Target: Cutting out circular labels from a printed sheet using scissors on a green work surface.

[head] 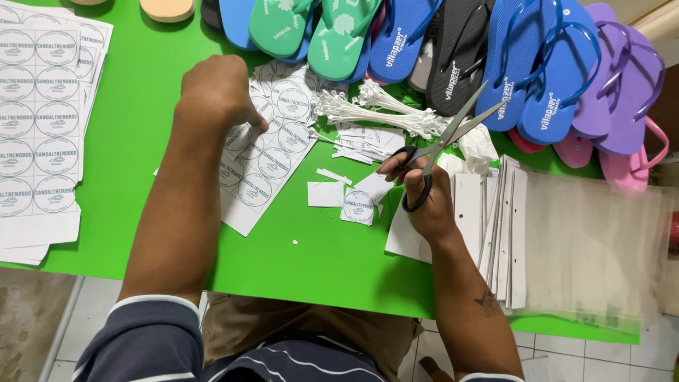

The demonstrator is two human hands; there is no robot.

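A green tabletop [141, 148] carries everything, with a row of flip-flops [453, 49] in blue, green, black, purple and pink crowding its far edge. At the right lie clear plastic bags [594, 240], and just beside them a stack of white card strips [506, 233]. At the far left lies a pile of printed sheets [42, 113] covered in round labels. The left hand [216, 92], its grip clenched, pinches the upper edge of a partly cut label sheet [265, 159] lying in the middle. The right hand [417, 191] has thumb and fingers through the black loops of the scissors [442, 145], whose blades stand apart, pointing away towards the flip-flops. Beyond the blades sits a bundle of white plastic ties [375, 110]. A single cut label [358, 207] rests near the right hand among paper scraps [325, 192].
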